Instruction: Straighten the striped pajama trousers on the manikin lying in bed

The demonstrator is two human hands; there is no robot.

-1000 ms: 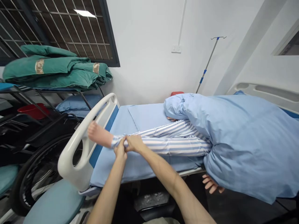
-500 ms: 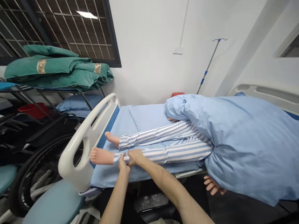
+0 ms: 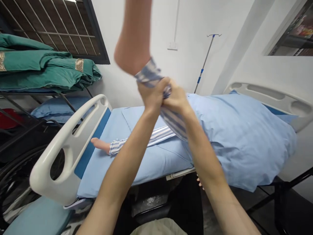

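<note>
- The left hand (image 3: pixel 152 96) and right hand (image 3: pixel 176 97) sit side by side, fingers closed, pinching bunched cloth of the striped trouser leg (image 3: pixel 174 119) near the cuff. If they hold only cloth, it could slide through the fingers.
- The raised bare foot (image 3: pixel 132 42) of the manikin is blurred, high above the bed. The leg's weight seems to hang from that grip, so a slip could drop it.
- The other bare foot (image 3: pixel 99 145) lies on the blue sheet (image 3: pixel 102 169), under the raised leg. A falling heel could strike it.
- The white plastic footboard (image 3: pixel 66 143) stands just beside that lower foot. A wide swing could knock the raised foot against it.
- The blue quilt (image 3: pixel 239 137) covers the body, with the manikin's fingers (image 3: pixel 199 183) showing below its edge past the bed side. Dragging the leg could tug the quilt and shift that arm.
</note>
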